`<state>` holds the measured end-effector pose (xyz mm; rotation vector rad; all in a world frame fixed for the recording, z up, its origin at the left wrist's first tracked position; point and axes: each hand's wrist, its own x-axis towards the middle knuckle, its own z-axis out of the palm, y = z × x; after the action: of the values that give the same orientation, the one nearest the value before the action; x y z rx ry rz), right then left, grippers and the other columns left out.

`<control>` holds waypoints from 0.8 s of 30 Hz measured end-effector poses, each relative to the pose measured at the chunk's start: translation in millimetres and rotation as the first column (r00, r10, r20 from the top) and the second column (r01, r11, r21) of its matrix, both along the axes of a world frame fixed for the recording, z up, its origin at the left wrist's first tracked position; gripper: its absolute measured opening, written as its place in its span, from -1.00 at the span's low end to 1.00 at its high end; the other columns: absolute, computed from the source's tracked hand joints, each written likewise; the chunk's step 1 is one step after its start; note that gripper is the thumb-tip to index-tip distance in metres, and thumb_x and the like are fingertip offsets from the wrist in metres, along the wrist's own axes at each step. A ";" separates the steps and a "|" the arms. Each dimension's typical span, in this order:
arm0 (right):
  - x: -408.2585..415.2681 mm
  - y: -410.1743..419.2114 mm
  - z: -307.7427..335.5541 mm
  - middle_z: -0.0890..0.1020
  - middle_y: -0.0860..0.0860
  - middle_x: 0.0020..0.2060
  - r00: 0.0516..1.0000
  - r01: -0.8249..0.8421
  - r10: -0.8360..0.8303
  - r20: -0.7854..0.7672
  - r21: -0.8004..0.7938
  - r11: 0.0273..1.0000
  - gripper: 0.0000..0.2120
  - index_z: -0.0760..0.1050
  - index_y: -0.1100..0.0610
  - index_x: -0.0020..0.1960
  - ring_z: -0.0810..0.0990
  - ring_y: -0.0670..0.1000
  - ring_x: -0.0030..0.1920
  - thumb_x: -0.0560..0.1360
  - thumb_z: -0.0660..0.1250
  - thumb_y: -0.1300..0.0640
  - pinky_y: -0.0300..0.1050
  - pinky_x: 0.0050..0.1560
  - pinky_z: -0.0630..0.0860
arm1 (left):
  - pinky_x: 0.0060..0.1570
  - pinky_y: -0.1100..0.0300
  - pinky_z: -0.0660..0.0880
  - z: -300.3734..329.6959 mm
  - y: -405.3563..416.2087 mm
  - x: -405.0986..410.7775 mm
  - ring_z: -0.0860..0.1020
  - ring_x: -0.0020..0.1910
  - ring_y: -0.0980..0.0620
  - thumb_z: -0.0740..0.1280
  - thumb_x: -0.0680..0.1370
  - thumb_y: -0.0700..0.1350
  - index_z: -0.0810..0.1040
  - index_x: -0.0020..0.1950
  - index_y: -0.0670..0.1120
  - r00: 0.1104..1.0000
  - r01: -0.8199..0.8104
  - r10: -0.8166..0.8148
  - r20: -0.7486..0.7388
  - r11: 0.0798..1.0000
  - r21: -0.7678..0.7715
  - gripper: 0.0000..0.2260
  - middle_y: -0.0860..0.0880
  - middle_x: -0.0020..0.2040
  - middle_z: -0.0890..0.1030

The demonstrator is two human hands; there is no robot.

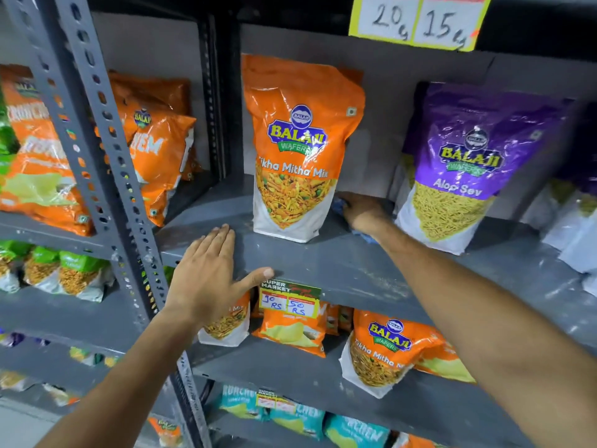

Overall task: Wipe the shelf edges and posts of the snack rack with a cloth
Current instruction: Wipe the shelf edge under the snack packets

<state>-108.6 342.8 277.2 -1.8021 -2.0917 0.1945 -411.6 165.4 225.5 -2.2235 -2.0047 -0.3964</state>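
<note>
A grey metal snack rack has a shelf [339,263] at chest height and a perforated post [106,176] on its left. My right hand [363,213] reaches deep onto the shelf and presses a blue cloth [342,203] against its surface, between an orange snack pouch [300,150] and a purple pouch [465,166]. Most of the cloth is hidden under the hand. My left hand [210,276] lies flat and open on the shelf's front edge, thumb over the lip, holding nothing.
A price tag [289,299] hangs on the shelf lip beside my left thumb. Orange bags [158,147] fill the neighbouring bay at left. More orange pouches [384,347] and teal bags [297,412] stand on lower shelves. A yellow price card [416,21] hangs above.
</note>
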 end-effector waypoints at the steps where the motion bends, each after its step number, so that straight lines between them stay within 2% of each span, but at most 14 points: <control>1: -0.1 -15.7 -0.8 0.65 0.07 0.22 1.000 -0.005 0.005 0.000 -0.004 1.000 -0.59 0.44 -0.21 0.36 0.67 0.17 0.04 0.56 0.06 -0.13 -0.04 -0.02 0.61 | 0.69 -0.04 0.01 0.7 -0.7 0.4 0.09 0.70 -0.08 -0.23 0.44 0.66 0.08 0.70 -0.20 1.000 0.001 -0.001 -0.002 1.000 -0.002 0.14 -0.16 0.72 0.13; 4: 4.5 -62.8 -8.6 0.62 0.11 0.27 0.999 -0.041 0.040 0.023 0.011 0.999 -0.60 0.42 -0.21 0.38 0.62 0.25 0.20 0.58 0.14 0.05 0.07 0.14 0.57 | 0.68 -0.04 0.00 3.8 -4.0 1.6 0.10 0.70 -0.10 -0.23 0.44 0.65 0.09 0.69 -0.22 1.000 -0.002 0.002 -0.010 1.000 -0.017 0.14 -0.18 0.71 0.14; 6: 9.5 -95.8 -13.5 0.59 0.05 0.34 0.993 -0.122 0.121 0.006 0.033 0.992 -0.60 0.46 -0.17 0.36 0.58 0.19 0.29 0.60 0.16 0.14 0.08 0.23 0.52 | 0.67 -0.03 -0.01 5.2 -5.6 1.9 0.10 0.70 -0.11 -0.22 0.44 0.65 0.09 0.69 -0.23 1.000 0.000 0.000 -0.006 1.000 -0.027 0.15 -0.18 0.71 0.13; 8: 19.7 -127.0 -17.2 0.55 -0.05 0.39 0.975 -0.221 0.221 0.007 0.043 0.974 -0.57 0.47 -0.17 0.36 0.54 0.10 0.35 0.59 0.18 0.22 0.02 0.29 0.48 | 0.67 -0.03 -0.02 6.7 -7.2 1.8 0.09 0.70 -0.10 -0.23 0.43 0.66 0.07 0.69 -0.23 1.000 0.000 0.000 0.005 0.999 -0.044 0.16 -0.18 0.71 0.12; 11: 44.7 -165.2 -17.0 0.54 -0.21 0.35 0.920 -0.386 0.386 -0.070 0.005 0.922 -0.58 0.53 -0.13 0.34 0.50 -0.07 0.38 0.60 0.23 0.26 -0.10 0.35 0.42 | 0.67 -0.03 -0.02 8.2 -9.8 2.6 0.08 0.70 -0.11 -0.24 0.43 0.66 0.07 0.69 -0.23 1.000 0.002 -0.001 0.015 0.999 -0.054 0.17 -0.19 0.71 0.12; 13: 62.8 -178.2 -9.6 0.59 -0.15 0.30 0.859 -0.492 0.479 -0.181 -0.035 0.870 -0.63 0.58 -0.05 0.31 0.53 -0.09 0.36 0.60 0.26 0.27 -0.14 0.38 0.41 | 0.67 -0.04 0.00 8.8 -10.7 2.2 0.09 0.70 -0.12 -0.26 0.41 0.67 0.08 0.69 -0.24 1.000 0.004 -0.002 0.021 0.999 -0.054 0.18 -0.20 0.71 0.14; 14: 70.0 -179.7 -3.4 0.63 -0.12 0.27 0.850 -0.494 0.472 -0.233 -0.042 0.869 -0.64 0.59 -0.06 0.28 0.55 -0.10 0.34 0.60 0.27 0.27 -0.17 0.38 0.42 | 0.67 -0.06 0.02 8.9 -10.4 2.1 0.11 0.70 -0.12 -0.26 0.40 0.67 0.09 0.68 -0.24 1.000 0.005 -0.004 0.026 0.999 -0.049 0.19 -0.20 0.71 0.15; 16: 78.9 -170.2 6.8 0.65 -0.12 0.24 0.868 -0.393 0.373 -0.327 0.006 0.920 -0.61 0.58 -0.16 0.26 0.56 -0.13 0.32 0.61 0.29 0.29 -0.17 0.39 0.42 | 0.67 -0.08 0.06 8.6 -9.4 1.8 0.13 0.69 -0.14 -0.27 0.39 0.68 0.13 0.67 -0.25 0.999 0.012 -0.010 0.043 0.999 -0.034 0.21 -0.21 0.69 0.19; 18: 73.9 -153.1 7.2 0.63 -0.06 0.27 0.901 -0.235 0.242 -0.361 0.062 0.970 -0.60 0.57 -0.14 0.29 0.57 -0.04 0.32 0.61 0.27 0.28 -0.04 0.41 0.43 | 0.67 -0.09 0.07 7.6 -9.7 1.4 0.14 0.69 -0.15 -0.26 0.39 0.68 0.14 0.67 -0.25 0.998 0.023 -0.021 0.056 0.999 -0.027 0.22 -0.22 0.69 0.19; 21: 37.2 -138.9 -11.2 0.59 0.00 0.35 0.973 -0.117 0.120 -0.197 0.025 0.993 -0.62 0.54 -0.09 0.34 0.54 0.08 0.35 0.61 0.23 0.23 -0.04 0.33 0.43 | 0.68 -0.08 0.05 6.5 -9.1 -0.2 0.12 0.69 -0.14 -0.26 0.40 0.68 0.11 0.68 -0.25 0.998 0.030 -0.029 0.053 0.999 -0.022 0.21 -0.21 0.70 0.18; 24: -6.6 -154.2 -18.2 0.54 -0.02 0.40 0.985 -0.153 0.158 -0.075 0.066 0.986 -0.66 0.49 -0.14 0.37 0.51 0.07 0.37 0.63 0.20 0.09 -0.01 0.29 0.44 | 0.67 -0.07 0.03 4.0 -4.4 -1.3 0.11 0.70 -0.14 -0.26 0.41 0.67 0.10 0.68 -0.25 0.999 0.023 -0.022 0.044 1.000 -0.013 0.19 -0.21 0.70 0.17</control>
<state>-115.2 188.6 259.0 -1.5711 -2.1583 0.2384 -412.9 160.9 229.5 -2.2668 -2.0117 -0.4393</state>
